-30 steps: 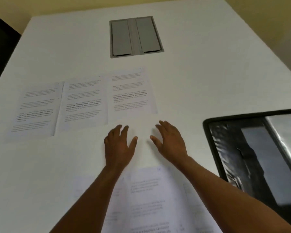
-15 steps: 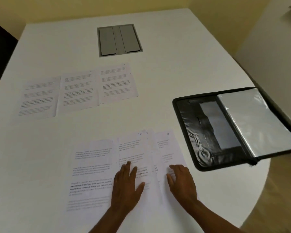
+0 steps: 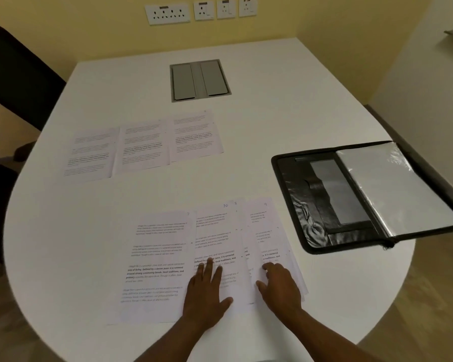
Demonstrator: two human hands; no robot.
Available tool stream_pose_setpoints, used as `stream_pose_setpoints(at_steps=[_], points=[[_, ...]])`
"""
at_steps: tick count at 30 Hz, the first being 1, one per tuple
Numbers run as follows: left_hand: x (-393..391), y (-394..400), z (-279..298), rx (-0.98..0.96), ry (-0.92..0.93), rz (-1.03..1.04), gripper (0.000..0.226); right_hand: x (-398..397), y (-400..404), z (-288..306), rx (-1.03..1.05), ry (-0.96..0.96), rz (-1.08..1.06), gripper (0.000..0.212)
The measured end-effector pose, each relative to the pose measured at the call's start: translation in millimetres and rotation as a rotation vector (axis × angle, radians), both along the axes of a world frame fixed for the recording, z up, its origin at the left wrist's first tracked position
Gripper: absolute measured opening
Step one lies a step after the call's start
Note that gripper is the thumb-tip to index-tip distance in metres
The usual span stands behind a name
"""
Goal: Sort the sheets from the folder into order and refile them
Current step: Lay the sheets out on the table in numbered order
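Head view: on the white desk (image 3: 285,142), three sheets (image 3: 141,150) lie in a far row at left, overlapping near sheets (image 3: 162,257) below. The left hand (image 3: 207,296) and right hand (image 3: 280,288) press these with flat, spread fingers, gripping nothing. The open black folder (image 3: 364,194) lies at right.

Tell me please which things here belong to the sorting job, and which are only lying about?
Job:
- near sheets, under both hands
- far row of sheets
- open black folder
- left hand
- right hand

Lying about:
- table's grey cable hatch
- wall sockets
- dark chair
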State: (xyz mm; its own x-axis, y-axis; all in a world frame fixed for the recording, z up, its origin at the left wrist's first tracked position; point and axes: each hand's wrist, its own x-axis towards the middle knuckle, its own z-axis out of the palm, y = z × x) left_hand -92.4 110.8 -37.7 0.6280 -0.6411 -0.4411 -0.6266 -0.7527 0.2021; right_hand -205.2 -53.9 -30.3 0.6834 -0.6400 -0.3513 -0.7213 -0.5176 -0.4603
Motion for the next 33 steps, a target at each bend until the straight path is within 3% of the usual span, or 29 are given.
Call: stream_pose_setpoints(at_steps=[7,12,20,26,33], points=[[-3.1,6.9,-1.3,-0.006,0.026,-0.011,0.087,6.8,5.7,2.1,0.218,-0.021,-0.199,0.044],[-1.6,9.7,-1.0,-0.031,0.037,-0.004,0.082,4.3,0.7,3.8,0.323,-0.034,-0.329,0.017],[-2.4,-10.0,9.7,-0.241,0.096,0.141,0.069,13.5,-1.4,9.1,0.540,-0.136,-0.409,0.031],[7.1,-27.8,11.4,-0.270,0.125,0.197,0.068,17.8,-8.5,15.0,0.745,-0.186,-0.513,0.039],[17.2,-13.1,5.2,-0.142,0.085,0.107,0.069,-0.9,-40.1,2.7,0.596,-0.209,-0.665,0.039]])
